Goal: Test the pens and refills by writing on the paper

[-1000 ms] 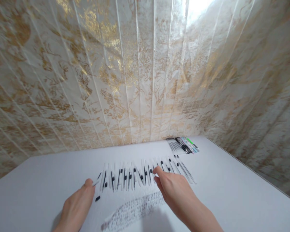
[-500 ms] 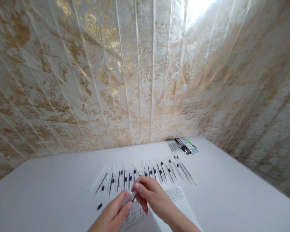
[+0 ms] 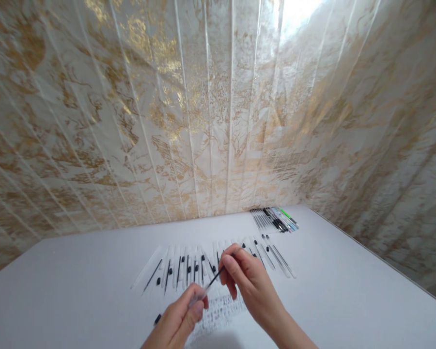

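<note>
My left hand (image 3: 181,315) is closed around a clear pen barrel (image 3: 197,298), most of which its fingers hide. Between thumb and fingers, my right hand (image 3: 247,278) pinches a dark pen refill (image 3: 215,277). The refill slants down to the left, its lower end at the mouth of the barrel; whether it sits inside I cannot tell. Below both hands lies a sheet of handwritten paper (image 3: 227,310). A black pen cap (image 3: 157,319) rests just left of my left hand.
Behind my hands runs a row of taken-apart pens: clear barrels (image 3: 141,268), dark refills (image 3: 152,276) and black caps (image 3: 158,281). Several coloured pens (image 3: 281,220) lie at the far right, beside thin refills (image 3: 261,221). A gold-patterned curtain (image 3: 210,121) hangs behind the white table (image 3: 76,281).
My right hand has moved up and right, away from my left hand. A longer stretch of the dark refill now shows between them. My left hand has shifted slightly right.
</note>
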A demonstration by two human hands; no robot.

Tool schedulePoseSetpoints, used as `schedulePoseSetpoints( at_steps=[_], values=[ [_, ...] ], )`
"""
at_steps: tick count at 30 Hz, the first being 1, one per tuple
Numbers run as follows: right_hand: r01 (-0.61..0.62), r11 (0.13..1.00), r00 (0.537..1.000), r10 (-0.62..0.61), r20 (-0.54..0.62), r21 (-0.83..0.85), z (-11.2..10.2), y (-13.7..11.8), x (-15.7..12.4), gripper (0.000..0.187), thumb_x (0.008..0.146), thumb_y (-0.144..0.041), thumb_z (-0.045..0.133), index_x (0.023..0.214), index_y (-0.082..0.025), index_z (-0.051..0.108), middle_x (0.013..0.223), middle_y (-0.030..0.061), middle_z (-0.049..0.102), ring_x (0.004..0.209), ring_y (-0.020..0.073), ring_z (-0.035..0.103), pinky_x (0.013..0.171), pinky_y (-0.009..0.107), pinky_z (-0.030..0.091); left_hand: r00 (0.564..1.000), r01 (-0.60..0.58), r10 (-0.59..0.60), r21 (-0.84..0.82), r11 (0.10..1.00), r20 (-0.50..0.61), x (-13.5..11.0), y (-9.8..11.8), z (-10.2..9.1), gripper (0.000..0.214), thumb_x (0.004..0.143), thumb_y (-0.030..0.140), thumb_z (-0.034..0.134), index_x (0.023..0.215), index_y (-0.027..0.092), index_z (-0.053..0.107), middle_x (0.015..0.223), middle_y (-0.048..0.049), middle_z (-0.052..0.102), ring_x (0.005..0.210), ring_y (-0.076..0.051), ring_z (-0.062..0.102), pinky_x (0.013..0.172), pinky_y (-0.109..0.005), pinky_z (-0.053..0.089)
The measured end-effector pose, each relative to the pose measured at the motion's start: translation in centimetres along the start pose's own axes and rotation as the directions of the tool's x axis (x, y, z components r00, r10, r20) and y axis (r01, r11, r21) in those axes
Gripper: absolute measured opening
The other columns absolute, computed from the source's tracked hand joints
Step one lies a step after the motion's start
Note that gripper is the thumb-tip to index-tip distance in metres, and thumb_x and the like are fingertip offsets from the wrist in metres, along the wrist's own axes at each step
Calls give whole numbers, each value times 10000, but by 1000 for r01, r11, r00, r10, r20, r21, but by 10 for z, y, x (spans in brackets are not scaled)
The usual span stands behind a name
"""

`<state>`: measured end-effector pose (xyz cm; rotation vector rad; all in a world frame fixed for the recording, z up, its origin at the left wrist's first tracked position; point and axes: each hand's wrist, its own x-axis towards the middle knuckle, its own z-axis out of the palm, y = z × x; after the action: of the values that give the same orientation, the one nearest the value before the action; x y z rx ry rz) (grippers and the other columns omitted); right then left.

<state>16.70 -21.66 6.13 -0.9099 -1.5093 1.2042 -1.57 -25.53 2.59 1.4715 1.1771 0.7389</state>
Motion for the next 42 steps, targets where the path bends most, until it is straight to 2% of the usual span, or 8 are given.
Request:
schedulePoseSetpoints(
  at_steps=[6, 10, 15, 18, 22, 28, 34, 42],
  values=[
    [-89, 996, 968, 92, 234, -23, 13, 6, -5, 196, 823, -312, 643, 967, -187, 598, 659, -47, 541, 541, 94, 511, 471, 183, 395, 1000, -8, 11, -141, 990, 22, -3, 7, 12, 485, 842, 691, 405, 861, 224, 538, 666, 43, 370, 587, -128, 371, 564, -225, 343],
    [-73, 997, 971, 77, 225, -28, 12, 1, -4, 128, 828, -274, 633, 755, -173, 602, 595, -35, 583, 557, 110, 558, 558, 219, 425, 993, -58, 43, -129, 990, -114, -5, 11, 4, 422, 869, 606, 437, 1004, 237, 590, 873, -30, 586, 858, -198, 529, 813, -278, 410],
    [-13, 1000, 998, 14, 55, -8, 1, -2, 2, 283, 905, -411, 529, 750, -177, 566, 749, 36, 677, 684, 139, 596, 641, 252, 439, 937, 102, -82, 40, 994, -339, 5, -8, -54, 493, 786, 609, 480, 1073, 215, 552, 678, 27, 512, 609, -168, 472, 583, -261, 388],
    [-49, 992, 997, 42, 62, 119, -2, -4, 3, 333, 971, -460, 376, 779, -201, 461, 664, 37, 694, 613, 139, 608, 610, 257, 440, 858, 157, -52, 165, 974, -510, 12, -35, -94, 351, 714, 548, 527, 849, 223, 524, 709, 35, 497, 590, -147, 447, 559, -244, 367],
    [-72, 986, 997, 67, 39, 150, 3, 1, 1, 344, 956, -522, 366, 811, -216, 424, 481, -94, 427, 429, 88, 380, 449, 197, 310, 849, 279, 20, 481, 831, -528, 14, -61, -121, 222, 705, 458, 493, 728, 238, 482, 531, 85, 321, 527, -160, 423, 546, -244, 314],
    [-170, 983, 979, 177, 102, -69, 2, 11, -4, 197, 964, -421, 366, 966, -226, 394, 724, -59, 406, 575, 104, 383, 566, 234, 374, 926, 308, -71, 635, 708, -370, 7, -46, -98, 184, 744, 320, 453, 896, 237, 515, 579, 73, 437, 579, -173, 515, 561, -231, 301],
    [-34, 870, 964, 158, 213, -491, 1, 12, -4, 45, 920, -216, 435, 923, -213, 480, 788, -10, 541, 698, 137, 508, 656, 255, 381, 974, 218, -188, 721, 658, -122, -5, -23, -61, 228, 656, 210, 515, 876, 252, 558, 633, 57, 564, 620, -167, 551, 546, -223, 263],
    [83, 736, 887, 253, 387, -672, 17, 24, -7, 221, 786, -50, 552, 925, -196, 641, 951, 32, 651, 646, 106, 593, 633, 204, 407, 981, 163, -185, 773, 613, -60, -6, -21, -39, 331, 624, 166, 510, 929, 277, 577, 671, 38, 619, 637, -184, 588, 557, -226, 276]
  ],
)
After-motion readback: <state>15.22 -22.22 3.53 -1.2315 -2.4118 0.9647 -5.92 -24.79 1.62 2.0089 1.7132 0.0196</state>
